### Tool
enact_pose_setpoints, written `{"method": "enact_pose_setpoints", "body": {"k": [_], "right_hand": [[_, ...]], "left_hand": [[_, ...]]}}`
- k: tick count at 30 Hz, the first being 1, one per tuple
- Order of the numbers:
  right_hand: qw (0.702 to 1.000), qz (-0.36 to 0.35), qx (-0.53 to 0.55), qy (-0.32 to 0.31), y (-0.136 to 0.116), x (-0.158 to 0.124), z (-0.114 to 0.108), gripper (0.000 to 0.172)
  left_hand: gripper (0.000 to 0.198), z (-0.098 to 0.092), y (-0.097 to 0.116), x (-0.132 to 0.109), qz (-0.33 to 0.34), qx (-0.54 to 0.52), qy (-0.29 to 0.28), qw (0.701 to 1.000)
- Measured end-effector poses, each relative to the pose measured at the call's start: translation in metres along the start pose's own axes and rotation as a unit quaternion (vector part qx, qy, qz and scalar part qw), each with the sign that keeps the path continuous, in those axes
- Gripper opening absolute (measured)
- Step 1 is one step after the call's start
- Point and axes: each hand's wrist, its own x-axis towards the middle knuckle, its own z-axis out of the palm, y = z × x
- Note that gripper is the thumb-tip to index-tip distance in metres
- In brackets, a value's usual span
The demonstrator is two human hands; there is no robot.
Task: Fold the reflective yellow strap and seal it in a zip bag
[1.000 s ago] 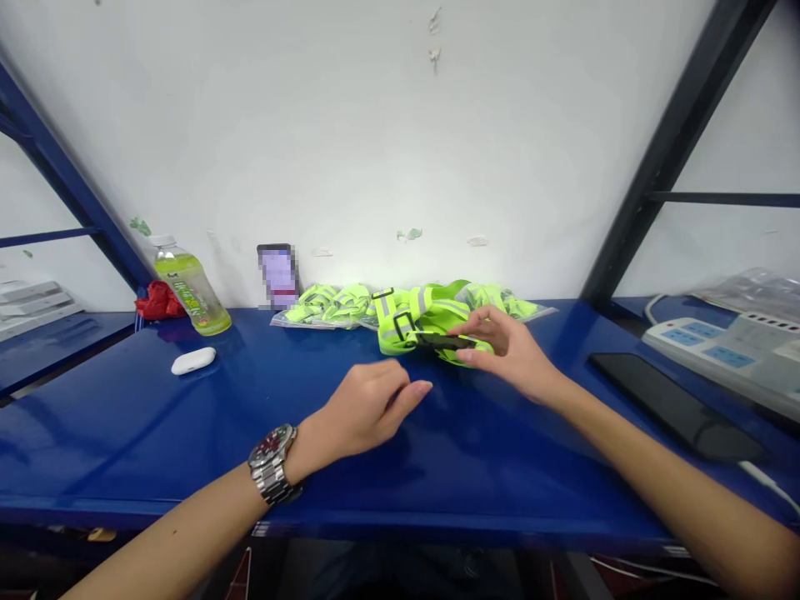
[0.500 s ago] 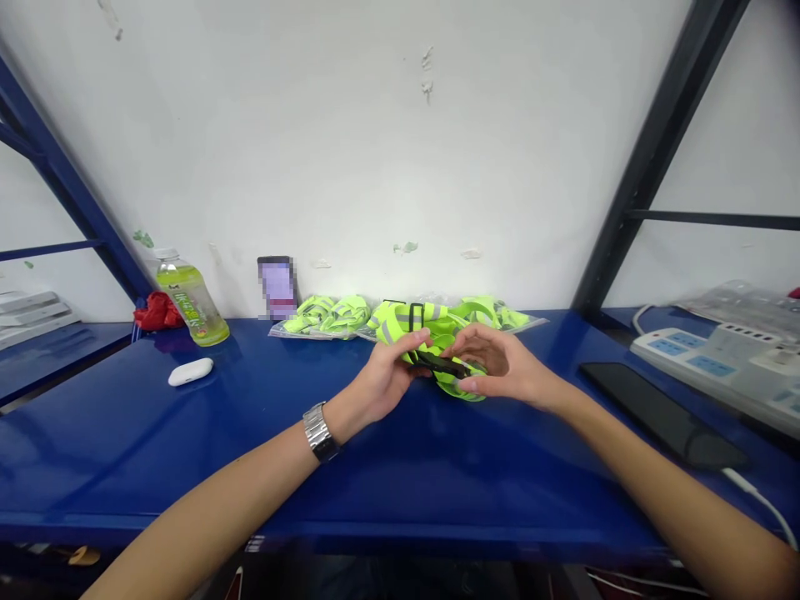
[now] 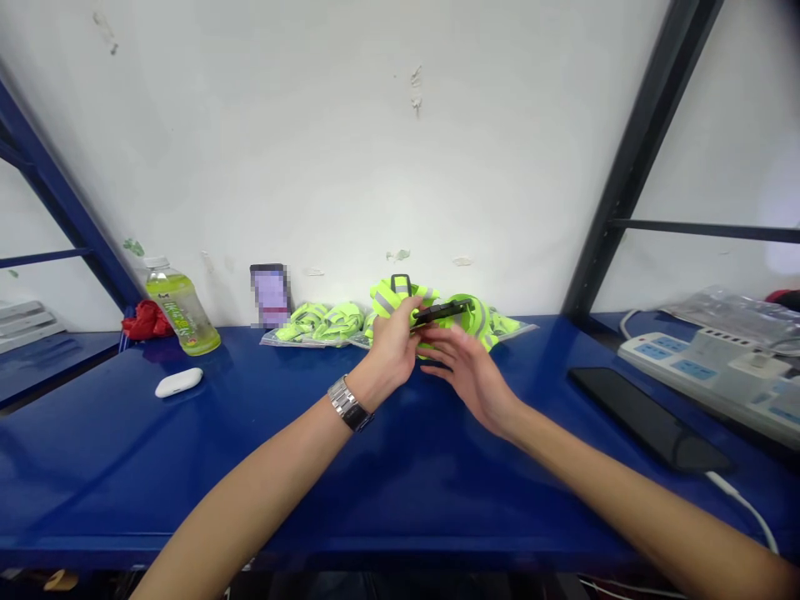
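Observation:
My left hand point(image 3: 395, 340) is closed around a bundled neon yellow-green reflective strap point(image 3: 391, 298) with grey stripes, lifted off the table. A long black buckle point(image 3: 443, 312) sticks out to the right from between thumb and fingers, and a black slider point(image 3: 401, 285) stands up above the thumb. My right hand point(image 3: 473, 371) is just below the buckle, fingers stretched out and apart, pointing left towards the left palm. Whether its fingertips touch the strap is hard to tell. Behind, clear bags of similar folded straps point(image 3: 331, 322) lie against the wall.
On the blue table point(image 3: 350, 467), a drink bottle point(image 3: 183, 307), a red bundle point(image 3: 148, 321), a white earbud case point(image 3: 178, 382) and a propped phone point(image 3: 271, 296) are at left. A dark phone point(image 3: 650, 421) on a white cable and a power strip point(image 3: 706, 367) lie at right.
Both hands have raised the strap and turned the buckle so its right end points up. The right hand has let go of the buckle's end and moved beneath it, fingers spread.

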Motion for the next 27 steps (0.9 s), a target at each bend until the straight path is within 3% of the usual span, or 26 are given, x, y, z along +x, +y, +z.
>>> {"method": "enact_pose_setpoints", "body": {"k": [5,9,13,16,20,24,26,27], "right_hand": [[0.984,0.102,0.098,0.106,-0.002,0.023,0.007,0.05],[0.977,0.11,0.128,0.127,0.003,0.028,0.014,0.046],[0.967,0.057,0.171,0.179,0.001,0.032,0.01,0.032],[0.948,0.036,0.223,0.223,-0.004,0.037,0.0,0.021],[0.923,-0.001,0.254,0.288,-0.008,0.04,-0.011,0.028],[0.96,-0.055,0.127,0.243,0.001,0.03,-0.012,0.036],[0.98,-0.074,-0.009,0.183,0.008,0.023,-0.012,0.033],[0.982,-0.083,-0.083,0.145,0.012,0.02,-0.012,0.029]], "left_hand": [[0.014,-0.012,-0.007,-0.009,0.058,0.005,0.016,0.998],[0.015,-0.02,-0.016,-0.018,0.137,0.034,-0.026,0.99],[0.019,-0.023,-0.021,-0.024,0.119,0.019,-0.092,0.988],[0.03,-0.027,-0.022,-0.027,0.089,-0.01,-0.097,0.991],[0.031,-0.04,-0.022,-0.026,0.047,0.005,-0.088,0.995],[0.029,-0.065,-0.019,-0.021,0.09,0.165,-0.105,0.977],[0.03,-0.083,-0.015,-0.019,0.166,0.296,-0.105,0.935],[0.03,-0.092,-0.013,-0.019,0.206,0.374,-0.104,0.898]]}}
